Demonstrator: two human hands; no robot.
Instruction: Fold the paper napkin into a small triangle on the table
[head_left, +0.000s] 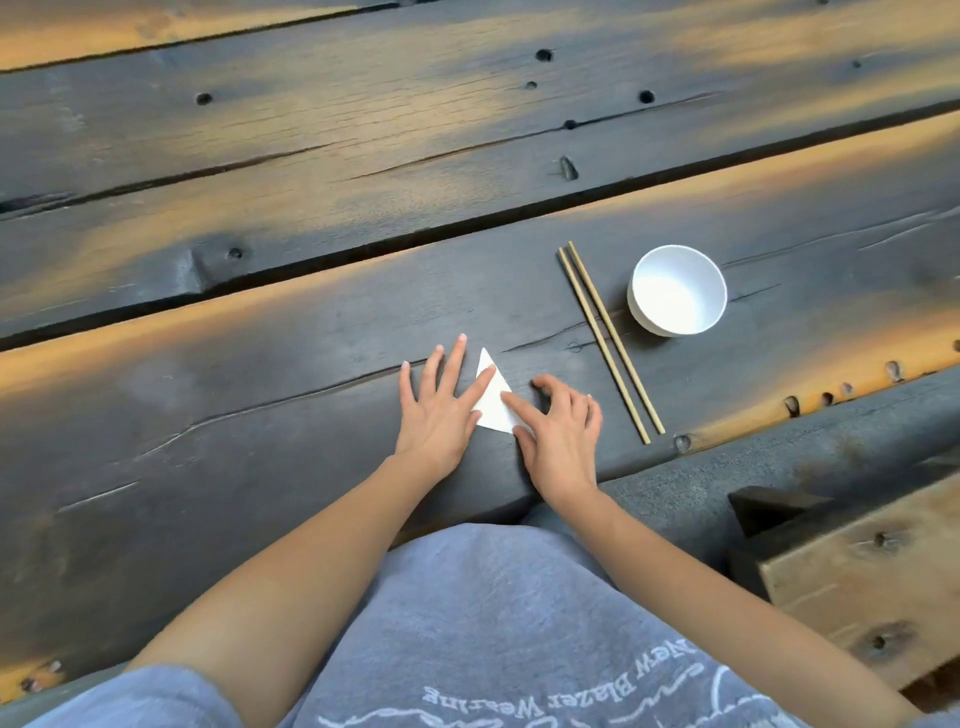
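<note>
A white paper napkin (493, 405) lies folded into a small triangle on the dark wooden table (260, 395), its tip pointing away from me. My left hand (441, 410) rests flat with fingers spread, its index finger lying across the napkin's left edge. My right hand (561, 431) is arched over the napkin's right side, with the index fingertip and the thumb pressing on the paper. The lower right corner of the triangle is hidden under my right hand.
Two wooden chopsticks (608, 338) lie side by side to the right of the napkin. Beyond them stands a white bowl (678, 291). The table's near edge runs just below my hands, and a wooden bench (857, 577) sits at the lower right.
</note>
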